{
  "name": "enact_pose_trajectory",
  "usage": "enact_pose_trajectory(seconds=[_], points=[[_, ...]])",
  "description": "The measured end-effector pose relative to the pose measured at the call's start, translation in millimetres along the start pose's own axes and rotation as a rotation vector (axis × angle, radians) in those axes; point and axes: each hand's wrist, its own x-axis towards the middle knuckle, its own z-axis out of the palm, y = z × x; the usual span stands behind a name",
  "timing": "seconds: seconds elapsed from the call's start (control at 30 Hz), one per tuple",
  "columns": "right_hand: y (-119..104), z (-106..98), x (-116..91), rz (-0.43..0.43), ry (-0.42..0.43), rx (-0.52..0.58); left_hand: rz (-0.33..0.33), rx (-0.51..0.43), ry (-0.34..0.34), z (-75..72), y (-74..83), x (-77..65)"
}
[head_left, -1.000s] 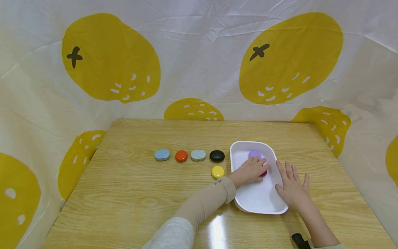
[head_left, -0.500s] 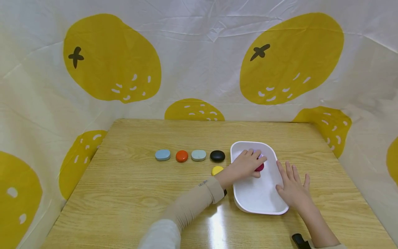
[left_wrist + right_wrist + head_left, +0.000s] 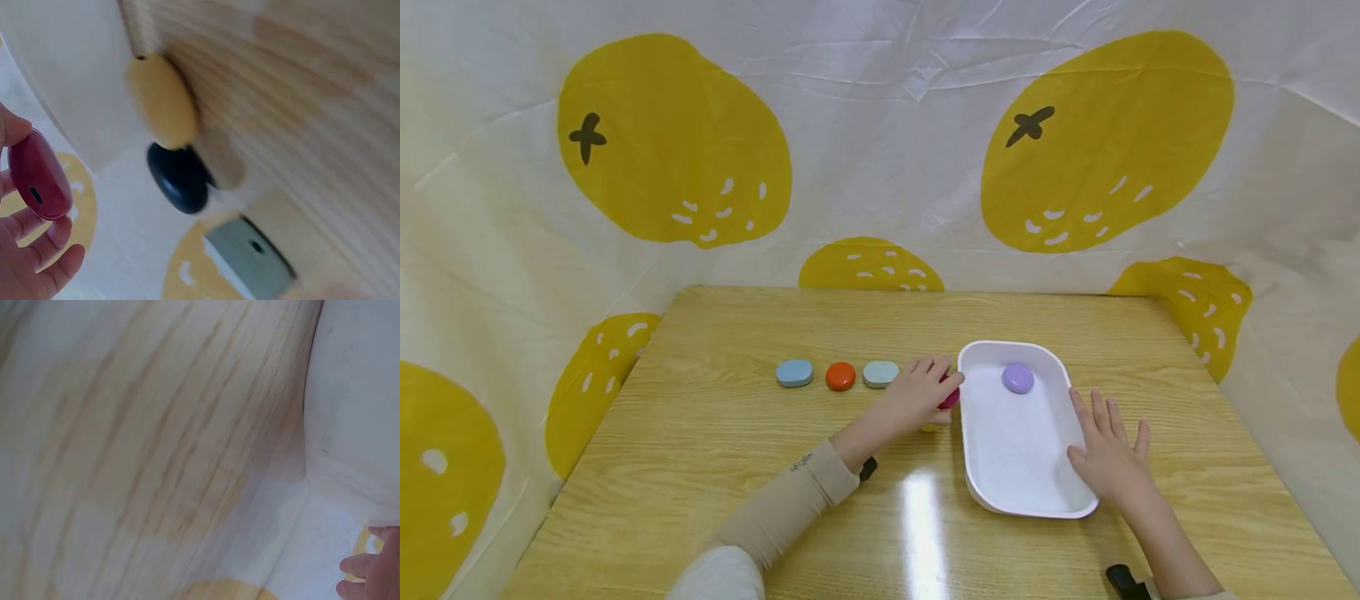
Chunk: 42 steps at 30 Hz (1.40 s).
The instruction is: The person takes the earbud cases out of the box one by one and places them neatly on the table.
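Observation:
My left hand pinches a dark red pebble-shaped piece just outside the left wall of a white tray. In the left wrist view the red piece is glossy, with a small dark slot in its side, held between thumb and fingers. Below the hand a yellow round piece is mostly covered; it shows with a black oval piece in the left wrist view. My right hand, fingers spread, rests at the tray's right rim. A purple round piece lies inside the tray.
To the left of the hand stands a row: a light blue oval piece, an orange-red round one and a grey-green oval one. All lie on a wooden table. A fruit-print curtain closes off the back and sides.
My left hand has lifted the dark red piece out of the tray and moved left over the rim, above the black and yellow pieces. The right hand stays at the tray.

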Motion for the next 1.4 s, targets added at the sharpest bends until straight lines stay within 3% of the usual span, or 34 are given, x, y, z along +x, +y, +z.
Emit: enact_pose_trajectory(seconds=[0.23, 0.53, 0.83, 1.17, 1.3, 1.4], points=[[1.7, 1.0, -0.1, 0.003, -0.002, -0.003, -0.025, 0.058, -0.049, 13.3, -20.6, -34.6], [2.9, 0.8, 0.8, -0.006, 0.002, -0.011, -0.013, 0.070, -0.158, 25.3, -31.7, -53.2], [3.3, 0.4, 0.6, -0.008, 0.006, -0.010, -0.041, 0.043, -0.219, 29.1, -33.9, -56.4], [-0.1, -1.7, 0.4, 0.000, -0.002, -0.013, -0.081, -0.026, -0.268, 19.9, -34.3, -57.2], [0.1, -1.2, 0.2, 0.002, -0.002, -0.013, -0.098, -0.037, -0.248, 12.0, -34.5, -47.5], [0.3, -0.7, 0.0, 0.003, 0.000, -0.012, -0.099, -0.050, -0.231, 3.6, -33.4, -32.3]])
